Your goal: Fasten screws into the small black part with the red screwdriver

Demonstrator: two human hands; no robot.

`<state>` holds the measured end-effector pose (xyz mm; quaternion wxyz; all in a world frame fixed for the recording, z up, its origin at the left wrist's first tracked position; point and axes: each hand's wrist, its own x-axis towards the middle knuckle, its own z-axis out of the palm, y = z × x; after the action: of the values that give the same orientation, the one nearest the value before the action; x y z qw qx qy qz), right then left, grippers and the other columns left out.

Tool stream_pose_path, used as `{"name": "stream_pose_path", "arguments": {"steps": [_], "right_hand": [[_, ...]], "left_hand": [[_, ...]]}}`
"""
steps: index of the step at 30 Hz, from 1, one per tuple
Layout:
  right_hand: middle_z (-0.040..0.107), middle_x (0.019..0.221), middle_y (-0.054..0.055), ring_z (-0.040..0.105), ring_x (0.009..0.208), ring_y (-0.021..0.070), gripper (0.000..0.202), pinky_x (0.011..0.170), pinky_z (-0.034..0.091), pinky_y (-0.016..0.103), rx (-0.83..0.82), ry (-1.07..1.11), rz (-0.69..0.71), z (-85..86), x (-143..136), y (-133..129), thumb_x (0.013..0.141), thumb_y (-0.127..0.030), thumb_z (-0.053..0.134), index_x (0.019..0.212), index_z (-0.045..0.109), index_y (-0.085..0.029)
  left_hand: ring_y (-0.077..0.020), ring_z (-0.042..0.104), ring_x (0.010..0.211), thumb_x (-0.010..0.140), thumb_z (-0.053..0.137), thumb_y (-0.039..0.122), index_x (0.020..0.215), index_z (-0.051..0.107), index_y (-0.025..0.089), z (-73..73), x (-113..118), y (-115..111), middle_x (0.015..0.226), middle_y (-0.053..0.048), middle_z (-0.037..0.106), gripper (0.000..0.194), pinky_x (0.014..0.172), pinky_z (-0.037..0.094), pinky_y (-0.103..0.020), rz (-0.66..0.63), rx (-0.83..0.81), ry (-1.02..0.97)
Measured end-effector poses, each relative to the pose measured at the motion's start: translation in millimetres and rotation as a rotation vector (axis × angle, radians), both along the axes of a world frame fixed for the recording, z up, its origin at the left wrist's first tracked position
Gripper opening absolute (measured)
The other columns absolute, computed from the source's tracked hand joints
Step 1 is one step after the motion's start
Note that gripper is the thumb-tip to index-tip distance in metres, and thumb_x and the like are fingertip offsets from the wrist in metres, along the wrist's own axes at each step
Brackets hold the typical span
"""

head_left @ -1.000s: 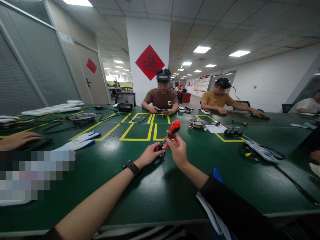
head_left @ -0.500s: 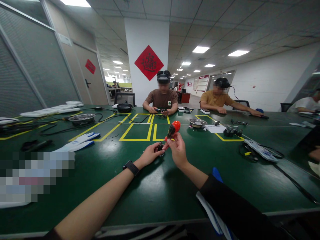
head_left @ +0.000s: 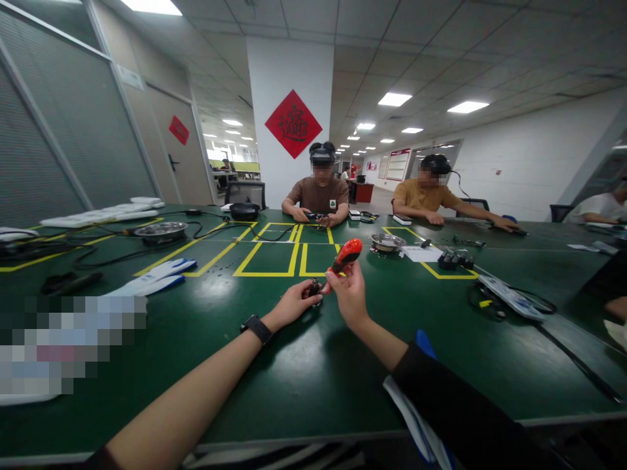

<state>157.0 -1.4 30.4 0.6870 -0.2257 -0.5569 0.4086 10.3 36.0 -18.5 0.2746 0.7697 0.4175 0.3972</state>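
My right hand [head_left: 353,299] is closed around a screwdriver [head_left: 349,252] with a red and black handle. The handle points up and to the right, while the tip end slants down toward my left hand [head_left: 292,305]. Between the thumb and fingers of that left hand is a small dark metal part [head_left: 314,286], just above the table. The screwdriver's tip is at or close to this part; whether they touch, I cannot tell. My fingers cover some of the part.
White and blue gloves [head_left: 161,274] lie on the green table [head_left: 220,378] at left. Metal bowls [head_left: 388,242] stand farther back, near black clips [head_left: 455,260] and a white power strip [head_left: 512,297]. Two people [head_left: 321,189] sit across. Another glove [head_left: 416,418] hangs at the front edge.
The screwdriver's handle has swung and turned to the right in my right hand, showing more of its red and black side. My left hand and the metal part have hardly moved.
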Motion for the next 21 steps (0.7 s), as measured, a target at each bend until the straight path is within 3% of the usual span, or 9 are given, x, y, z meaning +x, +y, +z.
{"name": "stream_pose_path", "arguments": {"steps": [5, 9, 13, 17, 21], "right_hand": [[0.054, 0.064, -0.005, 0.053, 0.049, 0.0075, 0.023, 0.05, 0.046, 0.021, -0.013, -0.069, -0.006, -2.9, -0.8, 1.8, 0.077, -0.03, 0.058, 0.095, 0.051, -0.019], [0.055, 0.072, -0.004, 0.051, 0.046, 0.006, 0.024, 0.045, 0.044, 0.02, -0.015, -0.021, -0.03, -4.4, -1.7, 2.3, 0.073, -0.03, 0.063, 0.091, 0.05, -0.02], [0.055, 0.071, -0.004, 0.05, 0.047, 0.0058, 0.022, 0.047, 0.044, 0.02, 0.025, 0.007, -0.082, -2.6, -0.3, -0.7, 0.079, -0.032, 0.056, 0.096, 0.049, -0.02], [0.056, 0.074, -0.003, 0.048, 0.046, 0.0048, 0.022, 0.046, 0.041, 0.02, 0.061, 0.091, -0.206, -1.9, 3.0, 0.3, 0.084, -0.036, 0.049, 0.099, 0.047, -0.021], [0.057, 0.076, -0.001, 0.049, 0.05, 0.0065, 0.028, 0.048, 0.041, 0.021, 0.041, 0.125, -0.411, -1.6, 9.6, 7.8, 0.083, -0.042, 0.047, 0.099, 0.05, -0.019]], "left_hand": [[-0.0101, 0.041, 0.058, 0.075, 0.057, 0.038, 0.091, 0.057, 0.013, 1.7, 0.6, -1.6, 0.068, 0.002, 0.051, 0.029, 0.054, 0.032, -0.021, -0.014, 0.005, -0.005], [-0.0107, 0.043, 0.059, 0.075, 0.057, 0.038, 0.092, 0.058, 0.013, 2.5, 0.3, -1.2, 0.069, 0.002, 0.052, 0.03, 0.055, 0.033, -0.022, -0.015, 0.004, 0.01], [-0.0121, 0.047, 0.062, 0.076, 0.058, 0.038, 0.097, 0.058, 0.014, 2.7, 0.0, -2.2, 0.072, 0.0, 0.056, 0.033, 0.059, 0.037, -0.023, 0.0, 0.013, 0.017], [-0.0164, 0.054, 0.078, 0.073, 0.061, 0.036, 0.105, 0.056, 0.016, 1.1, 0.5, -3.7, 0.091, -0.004, 0.06, 0.038, 0.071, 0.043, -0.028, -0.023, 0.027, 0.008], [-0.0197, 0.053, 0.088, 0.063, 0.071, 0.036, 0.109, 0.053, 0.017, 0.5, 0.5, -4.5, 0.099, -0.006, 0.057, 0.054, 0.079, 0.044, -0.032, 0.127, 0.173, 0.036]]}}
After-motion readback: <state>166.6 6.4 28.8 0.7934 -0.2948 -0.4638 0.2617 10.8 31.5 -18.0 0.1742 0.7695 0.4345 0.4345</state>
